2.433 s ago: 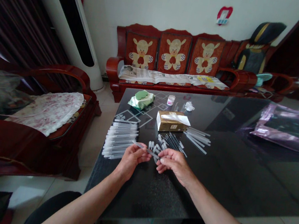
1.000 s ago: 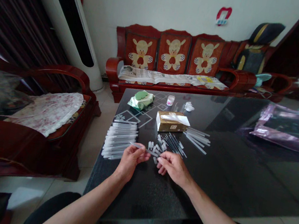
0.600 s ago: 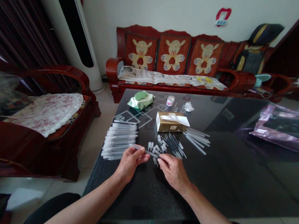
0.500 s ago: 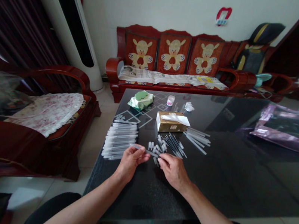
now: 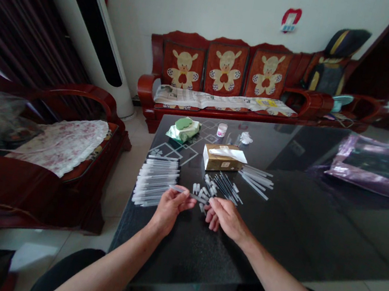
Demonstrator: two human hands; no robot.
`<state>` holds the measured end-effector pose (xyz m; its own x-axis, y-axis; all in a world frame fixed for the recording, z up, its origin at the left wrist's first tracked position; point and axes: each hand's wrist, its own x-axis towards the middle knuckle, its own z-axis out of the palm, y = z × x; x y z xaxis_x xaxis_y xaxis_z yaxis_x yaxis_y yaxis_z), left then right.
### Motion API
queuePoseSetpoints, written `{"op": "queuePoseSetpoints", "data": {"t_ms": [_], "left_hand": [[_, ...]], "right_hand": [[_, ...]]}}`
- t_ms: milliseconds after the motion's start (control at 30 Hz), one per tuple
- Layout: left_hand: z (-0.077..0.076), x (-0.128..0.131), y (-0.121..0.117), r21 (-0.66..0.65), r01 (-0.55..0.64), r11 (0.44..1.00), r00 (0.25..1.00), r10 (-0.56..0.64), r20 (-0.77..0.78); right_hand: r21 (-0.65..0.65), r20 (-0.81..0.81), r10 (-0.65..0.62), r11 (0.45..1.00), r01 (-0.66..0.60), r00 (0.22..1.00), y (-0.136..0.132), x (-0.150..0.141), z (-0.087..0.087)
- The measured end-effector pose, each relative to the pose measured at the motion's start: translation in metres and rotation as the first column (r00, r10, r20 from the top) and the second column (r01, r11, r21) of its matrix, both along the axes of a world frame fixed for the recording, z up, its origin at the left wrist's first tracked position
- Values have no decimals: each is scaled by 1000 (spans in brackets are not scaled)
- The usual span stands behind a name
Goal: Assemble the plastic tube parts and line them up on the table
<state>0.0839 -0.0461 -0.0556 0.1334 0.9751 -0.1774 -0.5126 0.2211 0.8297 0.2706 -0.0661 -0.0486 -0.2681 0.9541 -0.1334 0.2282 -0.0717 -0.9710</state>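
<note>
Between my hands a slim, frosted grey gel pen [image 5: 198, 197] lies nearly level above the dark table. My left hand [image 5: 175, 202] is closed, pinching it near its left end. At the pen's other end is my right hand [image 5: 223, 216], thumb and forefinger pinched there, the other fingers curled below; they partly hide that end. Just beyond lie loose pale caps [image 5: 205, 192] and a bunch of thin dark refills [image 5: 226, 189]. To the left, a row of frosted pens [image 5: 156, 181] lies side by side. Clear empty barrels [image 5: 257, 181] are spread at the right.
A tissue box [image 5: 224, 164] stands behind the refills. Farther back are a green wipes pack [image 5: 183, 130], a small white tub [image 5: 221, 130] and a crumpled tissue [image 5: 246, 138]. A purple plastic bag [image 5: 338, 173] lies on the table's right side. Beyond is a wooden sofa [image 5: 146, 88].
My right hand has turned at the pen's right end, so its lower fingers now show curled underneath. My left hand and the pen have hardly moved.
</note>
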Motion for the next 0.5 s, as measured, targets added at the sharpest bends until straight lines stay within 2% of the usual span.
{"op": "queuePoseSetpoints", "data": {"t_ms": [100, 167, 333, 500], "left_hand": [[-2, 0, 0, 10, 1, 1000, 1000, -1, -4], [-2, 0, 0, 11, 0, 1000, 1000, 0, -4], [-1, 0, 0, -5, -1, 1000, 1000, 1, -1], [-1, -1, 0, -9, -5, 1000, 1000, 5, -4]], "right_hand": [[139, 48, -37, 990, 30, 998, -1, 0, 4], [181, 66, -54, 983, 41, 996, -2, -1, 6], [187, 86, -45, 982, 28, 995, -2, -3, 3], [90, 50, -35, 995, 31, 998, -1, -3, 2]]}}
